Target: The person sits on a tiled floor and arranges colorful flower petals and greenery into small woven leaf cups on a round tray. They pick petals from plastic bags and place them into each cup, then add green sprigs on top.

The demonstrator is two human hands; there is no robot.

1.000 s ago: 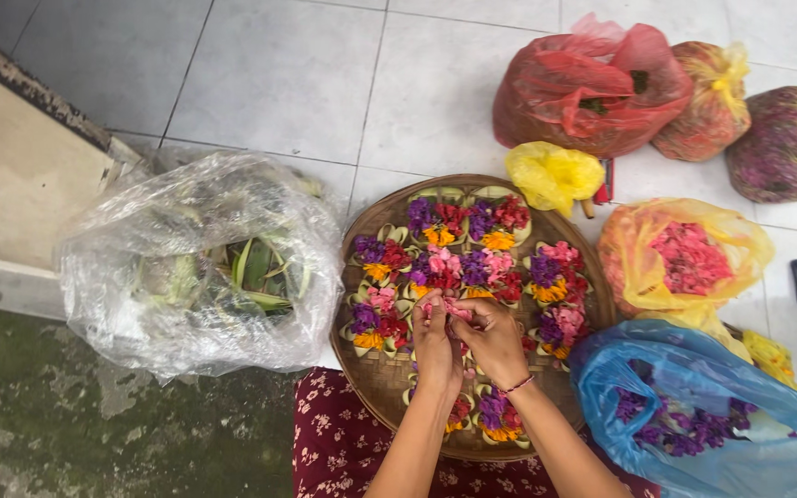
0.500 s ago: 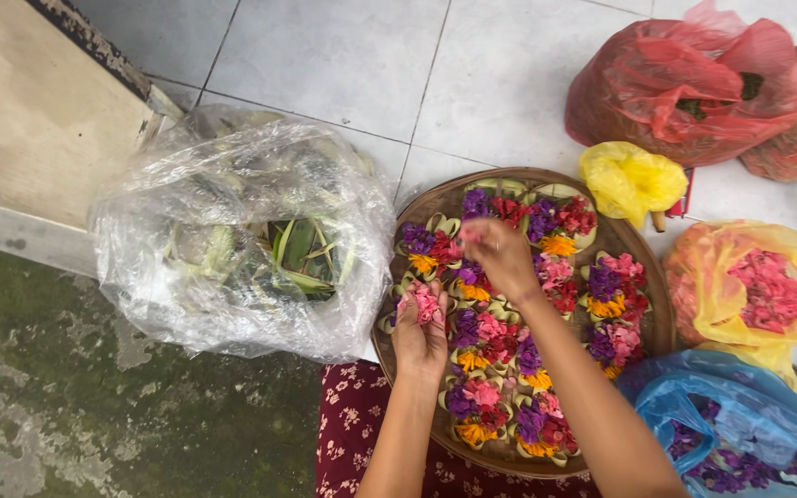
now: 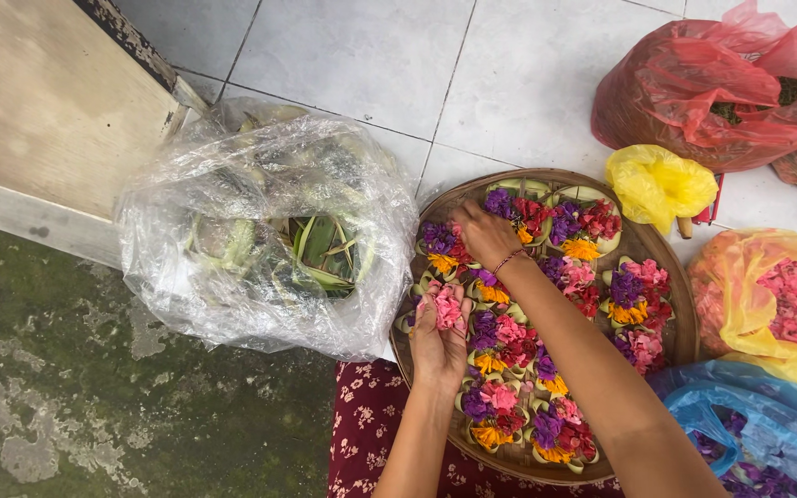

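Two hands work over a round woven tray (image 3: 654, 247) that rests on the tiled floor (image 3: 352, 55) and partly over the person's dark red flowered cloth (image 3: 366, 433). The tray is packed with small palm-leaf baskets (image 3: 500, 406), each filled with purple, red, pink and orange petals.

The left hand (image 3: 440, 332) lies palm up over the near left part of the tray, its fingers (image 3: 435, 297) loosely curled and slightly apart, cupping a small heap of pink petals (image 3: 447, 311).

The right hand (image 3: 483, 232) reaches across to the far left side of the tray, a thin bracelet (image 3: 507, 261) at the wrist. Its fingers (image 3: 466, 218) are drawn together at the tips, pressed down among the flowers of a basket with purple and red petals (image 3: 435, 238); whether they pinch anything there I cannot tell.

Just left of the tray, touching its rim, sits a large clear plastic bag (image 3: 232, 184) holding green and pale leaf pieces (image 3: 320, 244). Beyond the tray lie a small yellow bag (image 3: 661, 183) and a big red bag (image 3: 721, 88). To the right stand an orange-yellow bag of pink petals (image 3: 781, 295) and, nearer, a blue bag with purple flowers (image 3: 758, 443). A pale wooden board (image 3: 39, 120) lies at the upper left, above mossy concrete (image 3: 94, 397).
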